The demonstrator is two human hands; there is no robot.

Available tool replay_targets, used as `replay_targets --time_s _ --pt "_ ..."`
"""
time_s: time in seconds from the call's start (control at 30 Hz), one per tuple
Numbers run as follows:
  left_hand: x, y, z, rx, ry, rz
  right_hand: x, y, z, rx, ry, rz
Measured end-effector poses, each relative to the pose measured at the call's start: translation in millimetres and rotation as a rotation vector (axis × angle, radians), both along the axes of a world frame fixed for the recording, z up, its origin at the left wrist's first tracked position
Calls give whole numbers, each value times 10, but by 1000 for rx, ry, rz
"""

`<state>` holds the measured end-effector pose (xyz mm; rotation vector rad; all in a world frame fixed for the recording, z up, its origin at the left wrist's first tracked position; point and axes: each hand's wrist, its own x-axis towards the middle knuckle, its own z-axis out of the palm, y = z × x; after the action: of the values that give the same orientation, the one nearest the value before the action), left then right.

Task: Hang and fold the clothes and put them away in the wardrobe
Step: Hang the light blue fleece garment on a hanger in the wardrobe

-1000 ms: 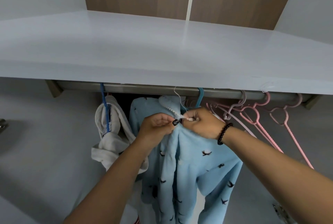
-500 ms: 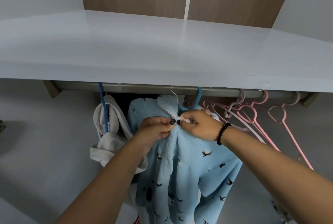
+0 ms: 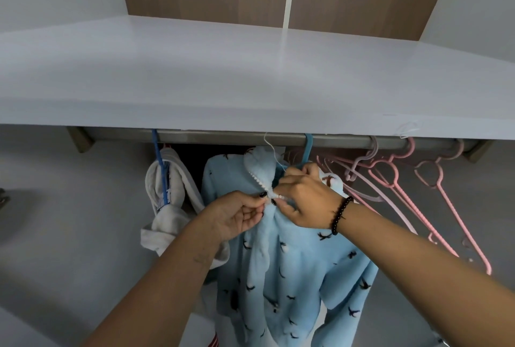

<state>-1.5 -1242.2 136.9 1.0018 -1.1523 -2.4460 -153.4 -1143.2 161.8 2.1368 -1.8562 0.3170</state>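
Head view: the blue top (image 3: 292,257) hangs at frame centre from a blue hanger (image 3: 307,148) on the rail (image 3: 223,137), so both hands can work its neck. The left hand (image 3: 237,215) pinches one front edge and the right hand (image 3: 303,201) the other, drawing them together, probably to fasten it and stop it slipping off.

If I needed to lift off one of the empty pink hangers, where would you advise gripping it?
Grip the outermost pink hanger at its neck just below the hook, coming from the front right; that side is open, while its neighbours crowd in on the left.
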Motion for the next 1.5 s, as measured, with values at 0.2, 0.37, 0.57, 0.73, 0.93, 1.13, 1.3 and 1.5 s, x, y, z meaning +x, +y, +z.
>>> replay_targets --time_s 0.2,0.37,0.57,0.73,0.93,1.13,1.3,1.5 --pt "1 -56 101 -147 -40 -64 24 -2 51 66 -330 -114" --pt "24 -121 145 -277 -134 -112 54 -47 28 61 -373 -184" --pt "61 -55 54 -365 -243 -94 138 -27 -64 -11 -245 -236" --pt "42 33 -135 -450 -204 95 119 125 -41 -321 -307 -341" --pt "29 30 -122 -509 -116 220 -61 222 57 50 -592 -706" --pt "278 49 17 -1144 -178 475 80 137 128 177 -662 -577" --pt "609 11 74 -1446 -196 680 440 -19 120 35 -643 -484" --pt "970 -74 -128 -1350 -605 613 952 -379 108 4 -702 -449"
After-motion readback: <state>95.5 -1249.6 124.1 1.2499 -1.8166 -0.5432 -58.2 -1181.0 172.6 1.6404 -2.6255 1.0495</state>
